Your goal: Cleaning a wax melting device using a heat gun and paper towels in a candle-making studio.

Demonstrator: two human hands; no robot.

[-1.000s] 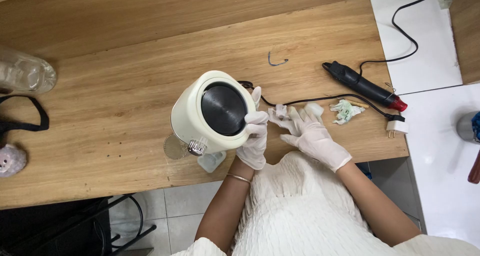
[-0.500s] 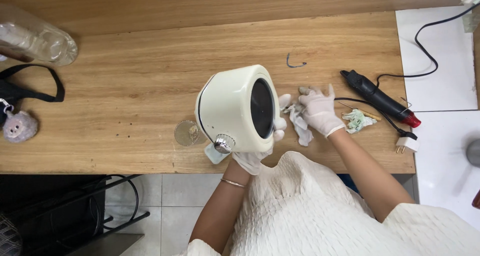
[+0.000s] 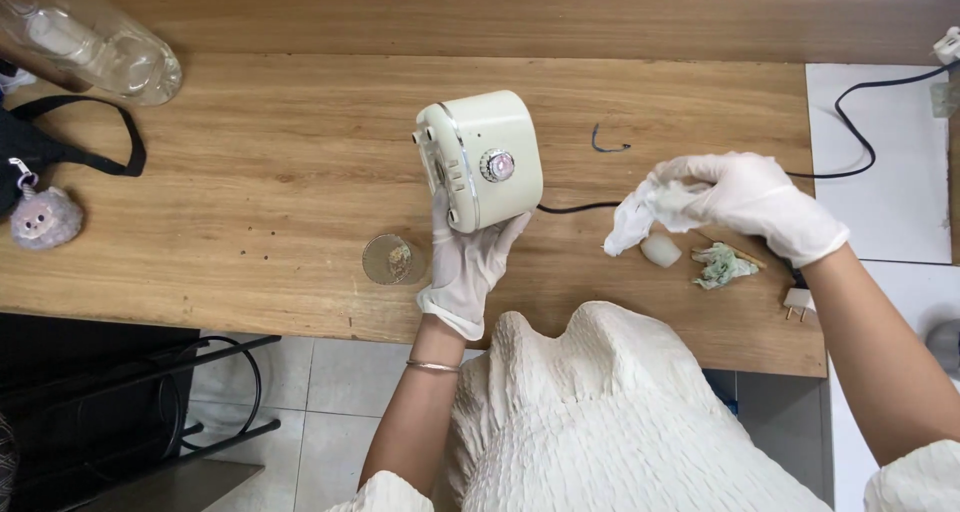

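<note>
Head view: left hand [image 3: 466, 265] grips cream appliance [image 3: 482, 161] (tilted); right hand [image 3: 745, 197] clutches white cloth [image 3: 640, 215].

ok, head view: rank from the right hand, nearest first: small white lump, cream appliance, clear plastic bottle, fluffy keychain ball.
1. Small white lump, on the wooden table just below the right hand.
2. Cream appliance, mid-table, held up by the left hand.
3. Clear plastic bottle, far top-left corner.
4. Fluffy keychain ball, at the left edge.

Wooden table [image 3: 250, 202]. Resting directly on it, relative to the small round dish [image 3: 392, 259]: clear plastic bottle [image 3: 95, 40] far upper left; black strap [image 3: 85, 142] left; crumpled greenish scrap [image 3: 722, 266] far right; bent wire hook [image 3: 606, 142] upper right.
</note>
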